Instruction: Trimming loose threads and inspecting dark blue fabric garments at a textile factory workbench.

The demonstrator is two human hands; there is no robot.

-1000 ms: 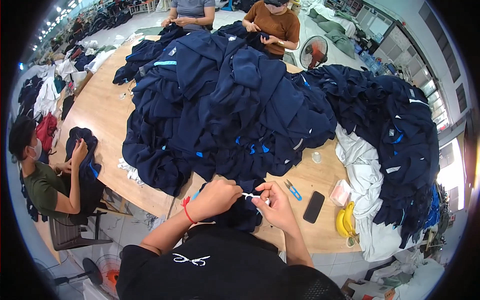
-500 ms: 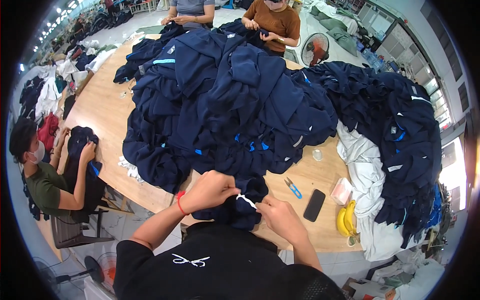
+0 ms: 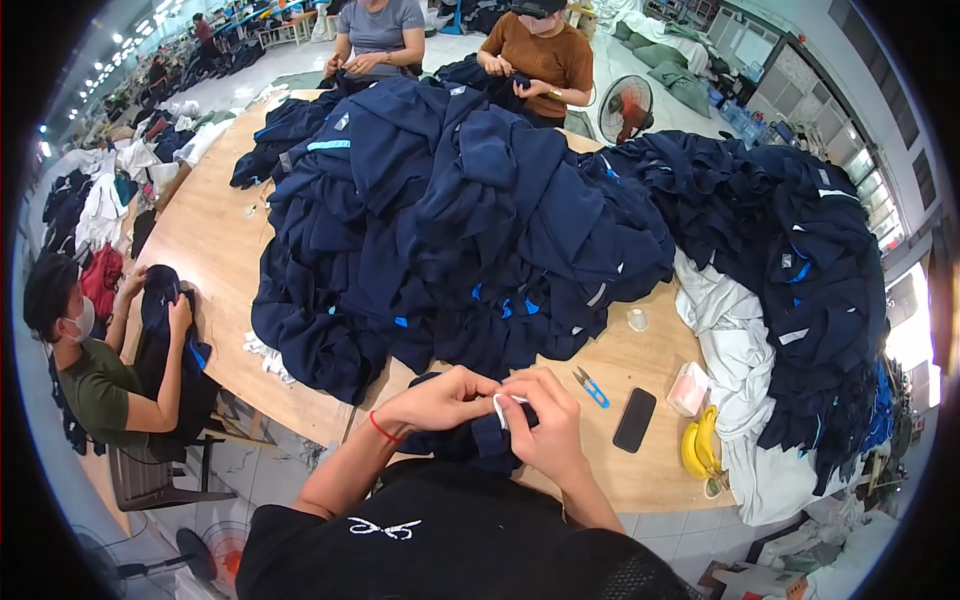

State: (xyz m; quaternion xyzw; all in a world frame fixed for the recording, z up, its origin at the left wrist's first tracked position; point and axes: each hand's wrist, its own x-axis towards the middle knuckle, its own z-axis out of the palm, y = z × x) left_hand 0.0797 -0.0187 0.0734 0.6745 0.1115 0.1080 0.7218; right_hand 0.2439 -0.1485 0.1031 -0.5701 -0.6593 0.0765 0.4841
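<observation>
At the table's near edge, my left hand (image 3: 445, 402) pinches a short white cord (image 3: 498, 408) by its left end. My right hand (image 3: 543, 418) is closed on the same cord, its thumb and fingers folded over it, and the two hands nearly touch. Below them lies a navy garment (image 3: 492, 440), partly hidden by my hands. Just beyond my hands rises a large heap of navy garments (image 3: 450, 210) with small blue and white tabs. To the right of my right hand rest blue-handled thread snips (image 3: 592, 389).
A black phone (image 3: 634, 420), a pink-and-white packet (image 3: 687, 388) and bananas (image 3: 702, 444) sit on the right of the wooden table (image 3: 220, 265). White cloth (image 3: 728, 350) hangs over the right edge. Co-workers handle dark garments at the left and far sides. A fan (image 3: 626, 110) stands behind.
My hands have come together, and the cord stretched between them is now mostly covered by my right fingers. The co-worker at left has raised the garment slightly. The view has shifted a little.
</observation>
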